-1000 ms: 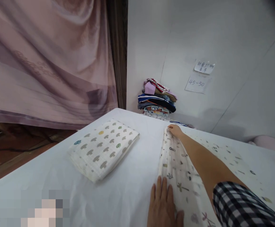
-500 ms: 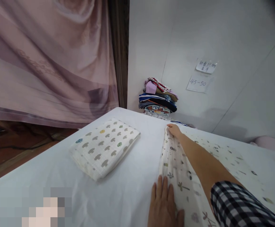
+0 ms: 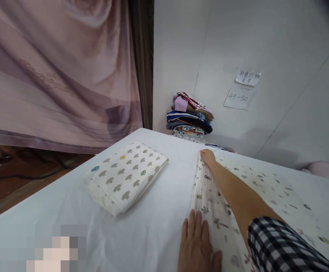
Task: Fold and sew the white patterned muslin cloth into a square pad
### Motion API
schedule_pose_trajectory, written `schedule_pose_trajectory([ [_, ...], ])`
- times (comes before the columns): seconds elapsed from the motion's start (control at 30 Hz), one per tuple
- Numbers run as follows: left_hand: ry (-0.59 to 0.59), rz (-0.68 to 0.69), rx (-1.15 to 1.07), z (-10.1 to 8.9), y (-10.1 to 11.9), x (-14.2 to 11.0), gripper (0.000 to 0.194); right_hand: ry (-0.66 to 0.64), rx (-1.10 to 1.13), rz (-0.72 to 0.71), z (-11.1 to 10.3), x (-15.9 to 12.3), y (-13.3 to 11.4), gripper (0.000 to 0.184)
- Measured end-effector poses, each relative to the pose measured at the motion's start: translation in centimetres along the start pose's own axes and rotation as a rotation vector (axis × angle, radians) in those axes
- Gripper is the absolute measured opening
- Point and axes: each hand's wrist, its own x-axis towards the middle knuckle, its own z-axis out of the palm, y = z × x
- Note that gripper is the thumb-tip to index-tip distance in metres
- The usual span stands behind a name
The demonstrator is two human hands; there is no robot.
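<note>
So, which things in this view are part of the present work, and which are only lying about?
In the work:
plant-print cloth, right hand pinching its far end, left hand at its edge
white table beneath

Apparently lying about:
folded grey-patterned cloth
pile of fabrics by the wall

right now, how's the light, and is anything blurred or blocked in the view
Head view: light soft and rather dim, a faint shadow low on the wall; writing on the upper note smeared, "45-50" below readable; spread cloth blending into the white table at right; top right corner dark, bottom left pixelated.
</note>
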Motion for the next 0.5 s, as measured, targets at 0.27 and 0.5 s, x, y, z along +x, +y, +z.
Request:
schedule_pose_trajectory([
  [0.27,-0.006,-0.011,-0.003,-0.8,0.5,-0.2,0.072,-0.043,-0.100,-0.009,-0.5,-2.8,-0.6,0.040],
  [0.5,0.045,-0.018,0.014,-0.8,0.8,-0.4,0.070,-0.172,-0.131,-0.009,-1.4,-4.6,-1.6,0.047],
])
